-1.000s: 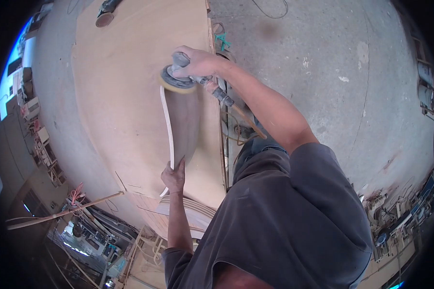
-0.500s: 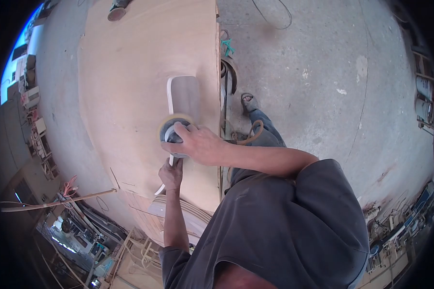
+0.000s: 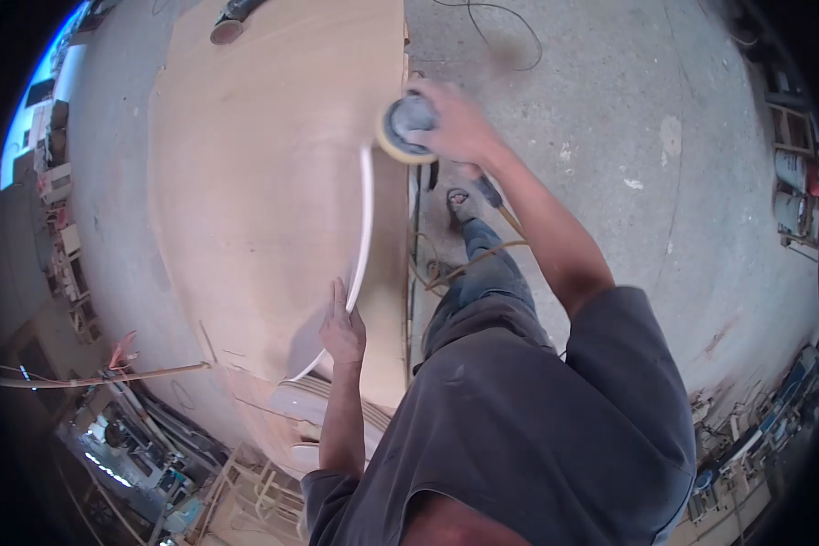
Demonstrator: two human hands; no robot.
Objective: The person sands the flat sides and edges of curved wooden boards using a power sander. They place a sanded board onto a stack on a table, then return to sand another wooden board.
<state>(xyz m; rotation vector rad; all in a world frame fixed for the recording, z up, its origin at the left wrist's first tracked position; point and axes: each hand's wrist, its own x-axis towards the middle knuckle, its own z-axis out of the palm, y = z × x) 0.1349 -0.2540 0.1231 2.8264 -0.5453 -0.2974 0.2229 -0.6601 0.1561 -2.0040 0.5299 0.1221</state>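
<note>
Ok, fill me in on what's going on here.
A person is working at a broad tan worktop. The left hand grips a curved piece with a pale edge. The right hand holds a round sander, near the piece's far end but apart from it in this view. Another disc-ended tool lies farther along the worktop.

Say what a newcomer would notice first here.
Probably the round sander, in the grip of the right hand, at the right edge of the wide table. Next, the curved board, its pale edge showing brightly against the table top, with the left hand holding its nearer part. A second tool lies near the table's far end.
</note>
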